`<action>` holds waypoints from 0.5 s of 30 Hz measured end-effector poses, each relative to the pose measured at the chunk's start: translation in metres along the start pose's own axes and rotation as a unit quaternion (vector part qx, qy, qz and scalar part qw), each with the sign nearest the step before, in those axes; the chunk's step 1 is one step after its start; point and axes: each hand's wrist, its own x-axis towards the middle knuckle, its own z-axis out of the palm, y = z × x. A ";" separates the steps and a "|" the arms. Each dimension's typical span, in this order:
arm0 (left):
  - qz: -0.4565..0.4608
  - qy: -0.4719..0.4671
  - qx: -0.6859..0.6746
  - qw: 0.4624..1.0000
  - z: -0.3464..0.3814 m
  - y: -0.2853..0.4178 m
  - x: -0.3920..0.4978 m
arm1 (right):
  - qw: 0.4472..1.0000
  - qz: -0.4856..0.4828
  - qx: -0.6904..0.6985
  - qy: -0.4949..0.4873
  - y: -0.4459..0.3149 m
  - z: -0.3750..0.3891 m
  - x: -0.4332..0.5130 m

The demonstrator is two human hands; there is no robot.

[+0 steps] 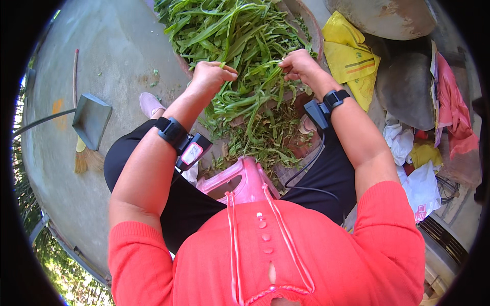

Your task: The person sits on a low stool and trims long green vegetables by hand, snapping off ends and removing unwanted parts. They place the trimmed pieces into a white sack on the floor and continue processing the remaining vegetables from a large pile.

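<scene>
Before me lies a big heap of long green leaves (222, 32), piled over a wide round container (314, 28) whose reddish rim shows at the right. At the heap's near left edge, my left hand (206, 76) has its fingers closed, with a small green leaf piece (222, 65) showing between them. Opposite it, my right hand (300, 67) pinches the end of a few limp leaf strands (270, 68) between thumb and fingertips. Those strands trail down towards a looser clump of leaves (237, 101) between my forearms. The palms of both hands are mostly hidden.
Chopped greens (268, 134) lie below the clump, near a pink plastic stool (249, 181) between my legs. A dustpan (92, 118) and a straw broom (86, 160) rest at left. At right are a yellow bag (348, 57), white plastic bags (421, 187) and a dark rounded vessel (405, 88).
</scene>
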 end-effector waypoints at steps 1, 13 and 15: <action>0.001 -0.011 -0.021 1.000 0.002 0.001 0.002 | 0.999 -0.007 0.033 -0.014 -0.010 -0.006 -0.010; 0.254 0.037 0.020 0.966 0.048 0.014 0.015 | 0.991 -0.067 0.110 -0.023 -0.033 0.013 -0.076; 0.255 0.027 0.014 0.967 0.053 0.015 0.015 | 0.989 -0.069 0.119 -0.055 -0.033 0.021 -0.073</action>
